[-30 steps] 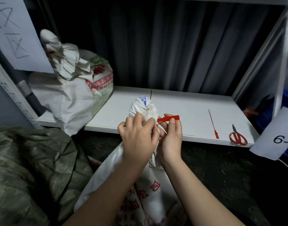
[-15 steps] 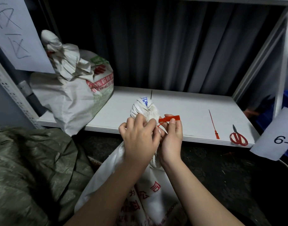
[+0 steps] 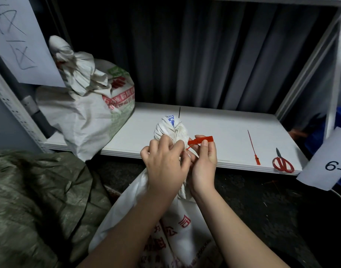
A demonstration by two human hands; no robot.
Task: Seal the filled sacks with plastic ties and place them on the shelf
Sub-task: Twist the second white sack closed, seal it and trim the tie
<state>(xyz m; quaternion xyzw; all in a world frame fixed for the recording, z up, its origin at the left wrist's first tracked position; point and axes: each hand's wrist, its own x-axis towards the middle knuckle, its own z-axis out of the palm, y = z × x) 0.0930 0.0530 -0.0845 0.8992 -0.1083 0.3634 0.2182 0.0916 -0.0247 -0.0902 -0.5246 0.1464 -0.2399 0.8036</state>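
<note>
I had the white sack (image 3: pixel 177 225) standing on the floor in front of the shelf (image 3: pixel 223 132), its gathered neck rising just past the shelf's front edge. My left hand (image 3: pixel 164 163) gripped that bunched neck, fingers curled round it and closed near the thin end of the red plastic tie (image 3: pixel 199 141). My right hand (image 3: pixel 203 161) pinched the tie's flat tag end between thumb and forefinger, just beside the neck. Whether the strap already ran fully round the neck, or was threaded through its lock, I could not tell; the hands hid that part.

By my reading, this sack was mid-seal: neck twisted and held, tie at the neck but not visibly cinched. 1 other sack (image 3: pixel 84 113) already sat at the left end of the shelf with its top bunched; I could not make out a tie on it. A spare red tie (image 3: pixel 253 147) and red-handled scissors (image 3: pixel 282 162) lay on the shelf to the right, well apart from my hands. Left to do, as I judged it: pull the tie tight, then lift this sack onto the shelf.
</note>
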